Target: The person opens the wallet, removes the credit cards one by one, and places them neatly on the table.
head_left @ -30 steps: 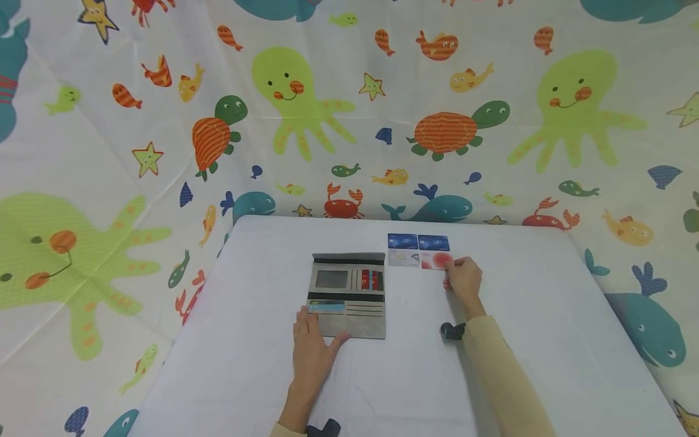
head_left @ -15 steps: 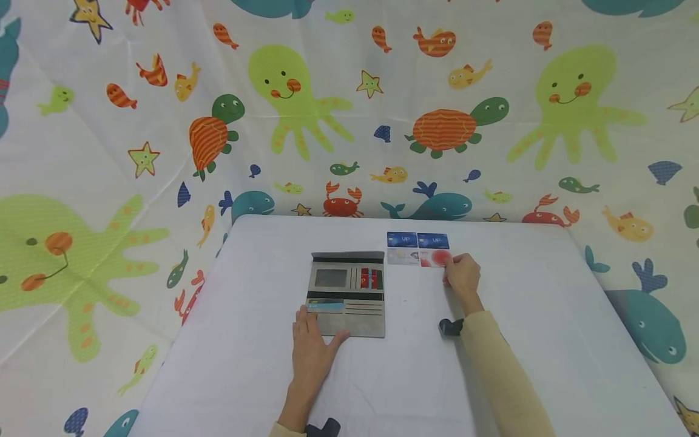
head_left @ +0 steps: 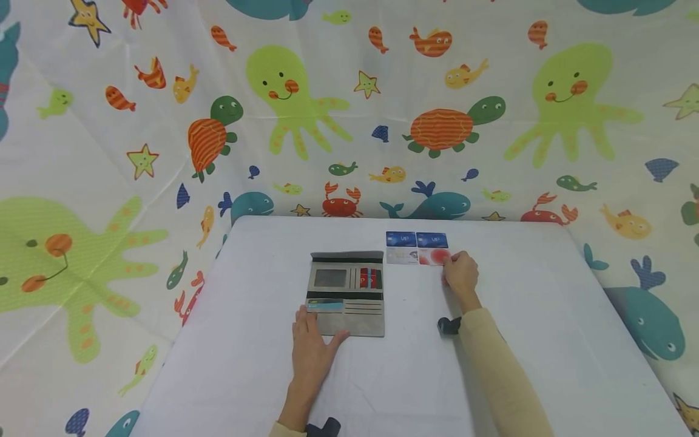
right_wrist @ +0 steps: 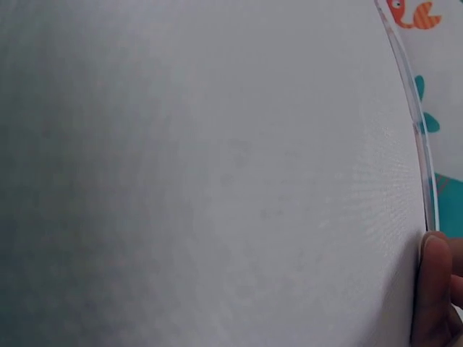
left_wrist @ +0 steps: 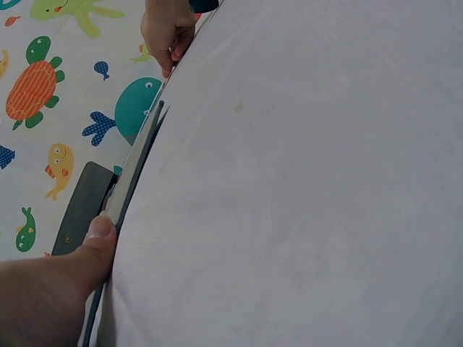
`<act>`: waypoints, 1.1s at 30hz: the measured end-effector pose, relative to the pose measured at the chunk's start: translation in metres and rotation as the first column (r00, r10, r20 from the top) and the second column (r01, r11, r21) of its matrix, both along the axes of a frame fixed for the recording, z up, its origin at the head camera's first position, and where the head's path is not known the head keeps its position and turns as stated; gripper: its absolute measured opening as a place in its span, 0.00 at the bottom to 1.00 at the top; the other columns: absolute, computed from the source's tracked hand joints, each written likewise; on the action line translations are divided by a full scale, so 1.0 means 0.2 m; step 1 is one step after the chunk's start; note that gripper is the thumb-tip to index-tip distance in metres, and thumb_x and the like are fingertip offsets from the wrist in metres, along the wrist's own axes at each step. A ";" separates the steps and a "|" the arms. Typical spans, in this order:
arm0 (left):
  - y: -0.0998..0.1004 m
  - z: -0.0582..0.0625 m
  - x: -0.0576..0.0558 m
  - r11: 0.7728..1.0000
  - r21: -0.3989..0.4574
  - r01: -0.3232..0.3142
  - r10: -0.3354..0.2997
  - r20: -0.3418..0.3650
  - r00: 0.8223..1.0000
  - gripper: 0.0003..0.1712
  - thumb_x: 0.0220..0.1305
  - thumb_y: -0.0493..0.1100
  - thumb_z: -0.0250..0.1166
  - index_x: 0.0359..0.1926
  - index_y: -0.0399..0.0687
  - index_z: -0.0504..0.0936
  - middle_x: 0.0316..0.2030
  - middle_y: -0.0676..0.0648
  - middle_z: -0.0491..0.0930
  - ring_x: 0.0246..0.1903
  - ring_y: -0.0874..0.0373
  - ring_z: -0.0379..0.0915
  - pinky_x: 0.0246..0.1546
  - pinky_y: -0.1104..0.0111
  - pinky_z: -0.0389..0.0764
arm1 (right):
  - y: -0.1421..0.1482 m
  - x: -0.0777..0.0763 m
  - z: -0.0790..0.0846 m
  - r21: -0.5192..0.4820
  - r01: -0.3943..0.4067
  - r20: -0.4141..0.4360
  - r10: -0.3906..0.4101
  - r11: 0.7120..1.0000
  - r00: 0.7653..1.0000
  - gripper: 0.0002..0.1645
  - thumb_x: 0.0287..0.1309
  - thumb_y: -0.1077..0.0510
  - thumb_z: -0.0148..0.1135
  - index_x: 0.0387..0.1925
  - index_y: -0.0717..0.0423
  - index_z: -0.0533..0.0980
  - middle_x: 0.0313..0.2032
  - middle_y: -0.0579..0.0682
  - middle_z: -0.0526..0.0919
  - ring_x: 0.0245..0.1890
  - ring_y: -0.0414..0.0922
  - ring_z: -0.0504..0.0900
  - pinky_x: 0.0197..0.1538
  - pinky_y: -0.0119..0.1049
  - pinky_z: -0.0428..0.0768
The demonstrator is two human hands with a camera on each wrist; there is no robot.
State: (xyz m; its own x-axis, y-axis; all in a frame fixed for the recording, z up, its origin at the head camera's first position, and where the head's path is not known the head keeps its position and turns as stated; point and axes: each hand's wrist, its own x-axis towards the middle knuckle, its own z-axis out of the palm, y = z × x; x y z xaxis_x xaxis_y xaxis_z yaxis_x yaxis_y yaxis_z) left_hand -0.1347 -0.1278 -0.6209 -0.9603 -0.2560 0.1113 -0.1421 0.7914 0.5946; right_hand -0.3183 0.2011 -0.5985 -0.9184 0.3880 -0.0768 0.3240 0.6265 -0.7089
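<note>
A grey wallet (head_left: pixel 357 328) lies unfolded on the table in the head view. My left hand (head_left: pixel 314 357) rests along its lower left corner, fingers extended and thumb spread against the near edge. One light-blue card (head_left: pixel 324 306) sits in a lower slot, and red cards (head_left: pixel 368 278) show in the upper right pockets. To the right, two blue VIP cards (head_left: pixel 401 238) lie above a pale grey card (head_left: pixel 402 256) and a white card with a red circle (head_left: pixel 431 257). My right hand (head_left: pixel 462 276) pinches that red-circle card at its right corner, partly covering it.
The white tabletop (head_left: pixel 524 291) extends around the wallet and cards. Behind it hangs a sea-animal patterned cloth (head_left: pixel 327 79). Dark wrist cameras (head_left: pixel 449 326) are strapped at both wrists.
</note>
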 end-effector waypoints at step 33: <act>-0.01 0.00 0.01 1.000 0.001 0.006 -0.006 0.013 1.000 0.57 0.54 0.67 0.71 0.71 0.34 0.62 0.77 0.32 0.50 0.77 0.32 0.46 0.72 0.41 0.60 | -0.05 0.13 0.03 -0.051 -0.123 -0.074 0.119 0.991 0.990 0.27 0.72 0.50 0.47 0.56 0.72 0.69 0.48 0.68 0.76 0.48 0.61 0.76 0.55 0.55 0.77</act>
State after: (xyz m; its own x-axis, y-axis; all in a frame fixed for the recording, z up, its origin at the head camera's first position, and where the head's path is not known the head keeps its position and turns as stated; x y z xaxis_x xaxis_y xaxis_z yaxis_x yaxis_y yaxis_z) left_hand -0.1321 -0.1299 -0.6213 -0.9630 -0.2506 0.0989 -0.1450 0.7914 0.5939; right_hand -0.2923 0.1910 -0.5929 -0.9623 0.2704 -0.0289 0.1963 0.6171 -0.7620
